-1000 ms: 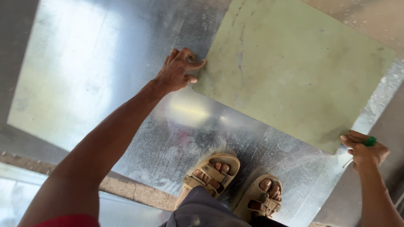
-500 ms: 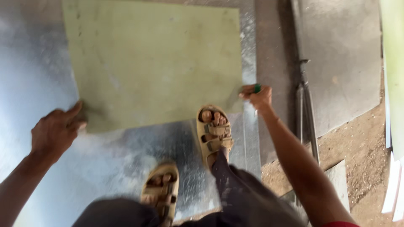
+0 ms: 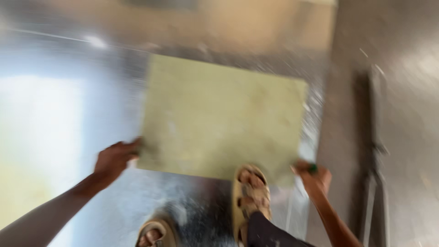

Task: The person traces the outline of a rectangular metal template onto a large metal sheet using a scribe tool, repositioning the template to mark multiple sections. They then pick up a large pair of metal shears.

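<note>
A pale green rectangular board [image 3: 219,114] lies flat on a shiny galvanised metal sheet [image 3: 82,91]. My left hand [image 3: 114,158] rests at the board's near left corner, fingers touching its edge. At the near right corner my right hand [image 3: 313,176] is closed around a small green object [image 3: 313,168], possibly a marker, with the hand against the board's edge. My right foot in a tan sandal [image 3: 250,196] stands on the board's near edge. My left sandal [image 3: 153,233] is on the metal sheet. The frame is motion-blurred.
A long dark metal bar or tool [image 3: 372,151] lies on the grey floor to the right of the sheet. Bright glare covers the left part of the metal sheet.
The view has swung and shifted, so the board now sits further right and lower in frame. Both hands stay at its near corners, and my right foot stays on its edge.
</note>
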